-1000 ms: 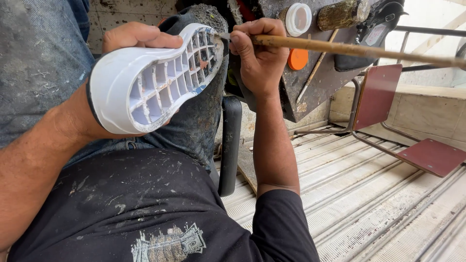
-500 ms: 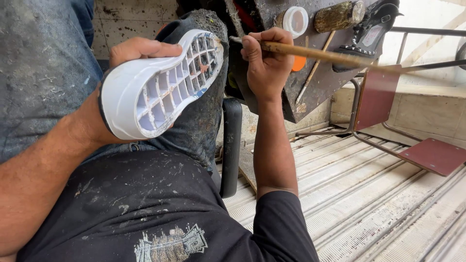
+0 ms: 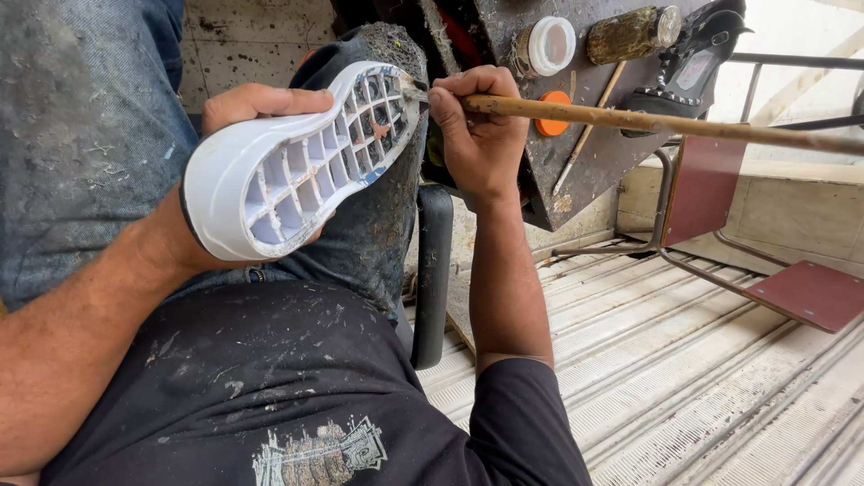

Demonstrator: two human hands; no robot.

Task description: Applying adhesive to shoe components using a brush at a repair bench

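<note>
- A stained dark board (image 3: 585, 153) stands ahead over a ribbed metal floor (image 3: 684, 360), with reddish metal stools (image 3: 801, 292) at the right.
- The left hand (image 3: 247, 108) grips a white shoe sole (image 3: 297, 162) from behind, fingers curled over its upper edge, grid side facing up, above the lap.
- The right hand (image 3: 477, 126) pinches a long wooden-handled brush (image 3: 648, 121), fingers pressed together; its tip touches the sole's toe end.
- On the board lie a white lid (image 3: 551, 45), an orange cap (image 3: 551, 124) and a grimy bottle (image 3: 630, 34).

smooth white plastic sole (image 3: 270, 171), rough wooden brush handle (image 3: 648, 119)
</note>
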